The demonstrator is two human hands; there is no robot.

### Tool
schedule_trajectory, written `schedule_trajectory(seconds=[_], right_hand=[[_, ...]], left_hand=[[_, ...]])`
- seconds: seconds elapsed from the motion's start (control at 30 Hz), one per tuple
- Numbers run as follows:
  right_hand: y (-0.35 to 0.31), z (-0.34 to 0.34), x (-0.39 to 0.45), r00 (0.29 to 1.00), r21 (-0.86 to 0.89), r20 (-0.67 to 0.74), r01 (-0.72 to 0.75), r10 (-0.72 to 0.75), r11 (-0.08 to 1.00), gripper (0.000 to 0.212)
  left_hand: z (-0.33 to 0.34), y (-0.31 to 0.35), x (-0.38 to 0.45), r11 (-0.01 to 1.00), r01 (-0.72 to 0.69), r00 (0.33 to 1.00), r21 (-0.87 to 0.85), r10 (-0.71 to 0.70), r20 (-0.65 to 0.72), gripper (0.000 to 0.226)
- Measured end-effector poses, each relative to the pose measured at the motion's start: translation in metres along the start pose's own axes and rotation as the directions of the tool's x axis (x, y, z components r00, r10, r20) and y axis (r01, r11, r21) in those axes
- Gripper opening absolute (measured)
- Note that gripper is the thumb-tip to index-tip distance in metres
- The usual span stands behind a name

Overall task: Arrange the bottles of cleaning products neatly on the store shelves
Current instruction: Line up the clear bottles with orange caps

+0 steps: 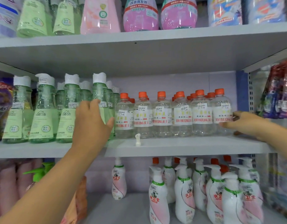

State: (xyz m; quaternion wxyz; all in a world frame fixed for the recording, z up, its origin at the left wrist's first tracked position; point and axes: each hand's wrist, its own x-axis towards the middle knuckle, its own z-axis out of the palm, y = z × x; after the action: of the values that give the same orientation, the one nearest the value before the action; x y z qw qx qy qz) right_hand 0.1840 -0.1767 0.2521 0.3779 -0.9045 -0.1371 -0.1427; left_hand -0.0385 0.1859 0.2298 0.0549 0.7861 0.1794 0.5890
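Clear bottles (182, 115) with orange caps fill the right of the middle shelf (188, 147); their white labels read "JUNYIMEIQING JIE JI" in red, with "5.00" price stickers. Green bottles (42, 113) to their left carry "12.00" stickers. A small white nozzle (137, 139) lies on the bare front strip of the shelf. The left hand (92, 120) wraps its grip round the rightmost green bottle (100, 94). The right hand (241, 122) reaches to the row's right end, straight fingers touching the end clear bottle (222, 110).

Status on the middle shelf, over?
Left hand on green bottle. Right hand touching end clear bottle. Loose white cap on shelf edge.
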Motion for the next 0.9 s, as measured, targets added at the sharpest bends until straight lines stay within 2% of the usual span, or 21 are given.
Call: schedule_trajectory(seconds=[0.07,0.17,0.3,0.37,0.47,0.6,0.67,0.73,0.77,0.83,0.9], right_hand=[[0.006,0.001,0.003,0.999,0.038,0.034,-0.009,0.007,0.999,0.057],[0.010,0.002,0.009,0.999,0.087,0.034,-0.014,0.011,0.996,0.053],[0.012,0.002,0.011,0.999,0.085,0.038,-0.011,0.008,0.996,0.053],[0.012,0.001,0.009,0.999,0.059,0.036,-0.003,0.001,0.998,0.053],[0.013,0.002,0.009,1.000,0.027,0.031,0.004,-0.004,1.000,0.050],[0.006,-0.001,-0.004,0.999,-0.015,0.048,-0.005,0.005,1.000,0.040],[0.002,-0.005,-0.014,1.000,-0.054,-0.009,-0.002,0.001,0.999,0.057],[0.001,-0.009,-0.026,0.983,-0.002,-0.163,0.080,-0.079,0.997,0.075],[0.003,-0.009,-0.039,0.961,0.067,-0.236,0.162,-0.142,0.985,0.074],[0.007,0.000,-0.083,0.890,0.236,-0.354,0.382,-0.287,0.894,0.059],[0.017,0.027,-0.140,0.834,0.432,-0.392,0.539,-0.388,0.723,0.044]], left_hand=[[0.004,0.016,0.010,0.994,-0.052,0.998,-0.098,0.055,0.024,0.052],[0.023,0.037,0.025,0.997,-0.064,0.989,-0.042,0.069,0.132,0.047],[0.047,0.044,0.033,0.992,0.092,0.962,0.081,-0.109,0.248,0.045],[0.055,0.040,0.033,0.986,0.146,0.955,0.082,-0.162,0.250,0.042],[0.059,0.037,0.028,0.988,0.150,0.964,0.025,-0.151,0.221,0.043],[0.049,0.042,0.021,0.987,0.162,0.949,0.004,-0.157,0.272,0.049],[0.035,0.045,0.014,0.982,0.186,0.952,-0.026,-0.173,0.252,0.054],[0.017,0.047,-0.005,0.976,0.194,0.968,-0.103,-0.174,0.179,0.051],[0.008,0.047,-0.020,0.966,0.198,0.975,-0.165,-0.176,0.135,0.048],[-0.007,0.049,-0.062,0.930,0.188,0.982,-0.315,-0.188,0.031,0.039],[-0.013,0.048,-0.110,0.891,0.154,0.972,-0.428,-0.214,-0.096,0.028]])
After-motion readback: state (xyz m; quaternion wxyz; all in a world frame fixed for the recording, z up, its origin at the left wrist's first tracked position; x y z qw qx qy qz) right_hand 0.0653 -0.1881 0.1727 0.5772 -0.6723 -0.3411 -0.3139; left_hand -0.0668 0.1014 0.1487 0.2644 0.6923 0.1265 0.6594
